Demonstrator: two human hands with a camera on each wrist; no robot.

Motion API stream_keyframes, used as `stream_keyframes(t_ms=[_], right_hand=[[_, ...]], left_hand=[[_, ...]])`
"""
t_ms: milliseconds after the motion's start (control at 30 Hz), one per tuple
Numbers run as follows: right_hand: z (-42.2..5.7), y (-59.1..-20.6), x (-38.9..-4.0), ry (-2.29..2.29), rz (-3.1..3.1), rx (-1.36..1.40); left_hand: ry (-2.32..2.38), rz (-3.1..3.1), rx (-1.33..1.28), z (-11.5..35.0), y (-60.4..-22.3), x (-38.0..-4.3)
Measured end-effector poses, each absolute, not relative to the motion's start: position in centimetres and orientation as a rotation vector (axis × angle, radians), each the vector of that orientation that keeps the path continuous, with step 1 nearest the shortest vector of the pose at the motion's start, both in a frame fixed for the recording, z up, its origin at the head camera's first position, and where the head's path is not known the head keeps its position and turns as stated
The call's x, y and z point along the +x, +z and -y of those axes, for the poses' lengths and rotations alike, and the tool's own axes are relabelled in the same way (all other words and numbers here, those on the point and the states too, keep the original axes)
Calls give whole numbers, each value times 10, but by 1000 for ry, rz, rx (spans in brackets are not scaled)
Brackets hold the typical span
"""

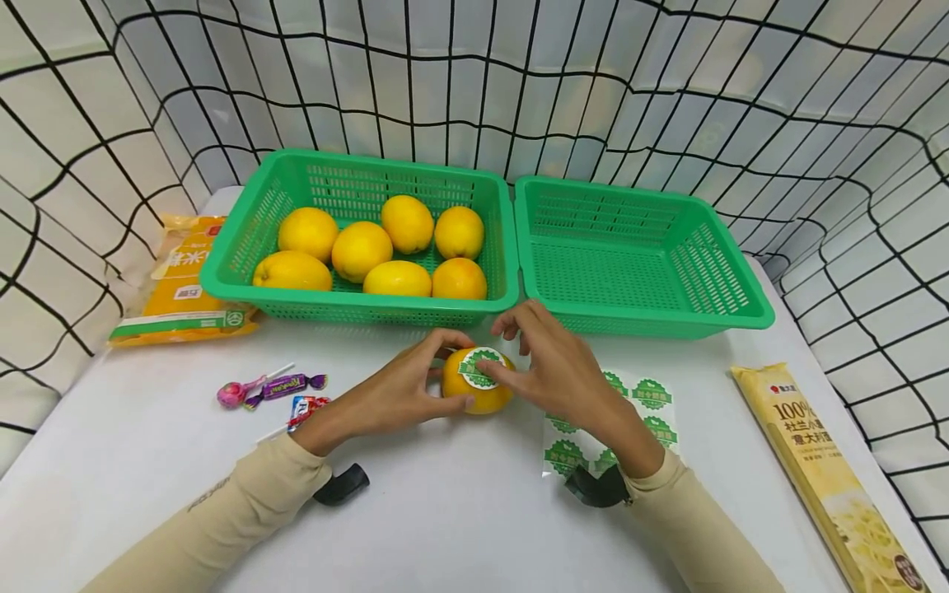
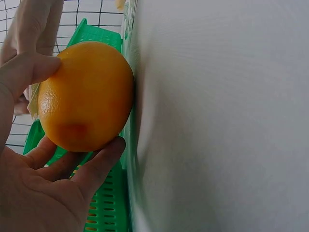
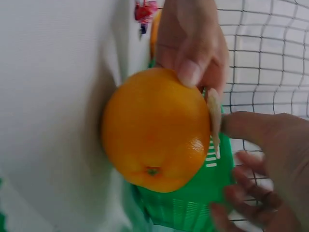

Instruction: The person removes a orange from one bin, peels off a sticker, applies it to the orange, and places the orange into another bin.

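Note:
On the white tabletop, my left hand (image 1: 400,385) grips an orange (image 1: 487,402), thumb on the near side and fingers round the far side. A round green-and-white sticker (image 1: 470,360) lies on the top of the fruit. My right thumb presses on that sticker, while the other fingers of the right hand (image 1: 558,369) stay loosely bent in the air, off the orange. In the right wrist view the sticker (image 3: 215,118) stands partly away from the peel at its edge. Beneath the right forearm lies a sheet of matching stickers (image 1: 652,395), partly hidden.
Behind the hands stands a green basket (image 1: 356,306) with several oranges. Beside it is a second, empty green basket (image 1: 645,319). An orange-coloured bag (image 1: 178,288) and candies (image 1: 285,385) lie left, a noodle packet (image 1: 815,461) right. Black netting (image 1: 460,56) surrounds the table.

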State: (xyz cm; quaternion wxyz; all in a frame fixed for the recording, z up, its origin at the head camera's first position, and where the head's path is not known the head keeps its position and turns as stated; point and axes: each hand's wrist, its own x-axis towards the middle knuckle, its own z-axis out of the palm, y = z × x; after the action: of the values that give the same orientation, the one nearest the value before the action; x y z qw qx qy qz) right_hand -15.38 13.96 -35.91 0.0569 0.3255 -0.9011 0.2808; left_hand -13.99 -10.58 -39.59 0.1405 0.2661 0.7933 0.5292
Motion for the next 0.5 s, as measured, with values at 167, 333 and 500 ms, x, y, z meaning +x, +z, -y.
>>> stream_keyframes(t_ms=[167,333,500], right_hand=[[-137,-365,-148,675,2472,1161],[-137,-378,-144,608,2411,1190],[-141,-386,-143,655,2361,1162]], left_hand=[[1502,-2323,748,108,-395,-140],[1506,-2322,733,109,-396,-141],[1540,-2286,714,109,-396,-141]])
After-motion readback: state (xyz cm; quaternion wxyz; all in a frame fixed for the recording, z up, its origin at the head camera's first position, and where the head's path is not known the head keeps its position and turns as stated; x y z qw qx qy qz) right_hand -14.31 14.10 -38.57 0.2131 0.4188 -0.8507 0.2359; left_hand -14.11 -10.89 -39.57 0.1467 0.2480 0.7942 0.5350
